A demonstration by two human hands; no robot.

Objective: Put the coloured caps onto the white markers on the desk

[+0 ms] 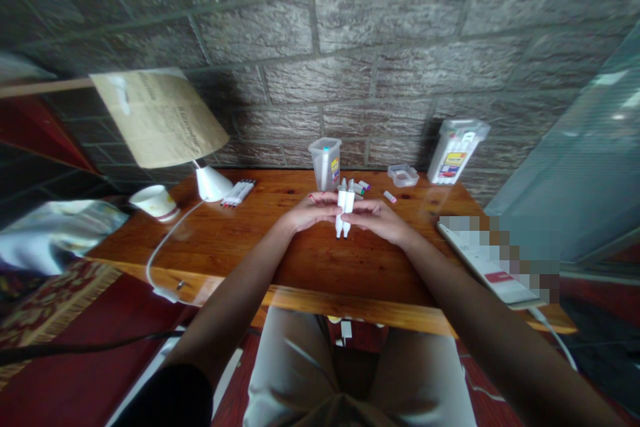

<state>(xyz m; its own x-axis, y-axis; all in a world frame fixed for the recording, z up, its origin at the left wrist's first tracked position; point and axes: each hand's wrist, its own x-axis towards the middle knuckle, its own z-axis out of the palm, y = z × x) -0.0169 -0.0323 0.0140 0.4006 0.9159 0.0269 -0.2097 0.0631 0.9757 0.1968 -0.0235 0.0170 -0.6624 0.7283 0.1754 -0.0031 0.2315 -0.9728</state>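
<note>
White markers are held upright side by side above the middle of the table, their caps off at both ends. My left hand closes on them from the left, fingers behind and thumb in front. From the right, my right hand pinches the same markers. Behind my hands stands a clear plastic marker box with a blue-tipped marker inside. Several loose caps lie near it, among them a pink-ended cap to the right of my right hand.
A lamp, a paper cup and a row of markers occupy the left of the wooden table. At right are a clear lid, a full marker box and a tablet-like device. A brick wall rises behind.
</note>
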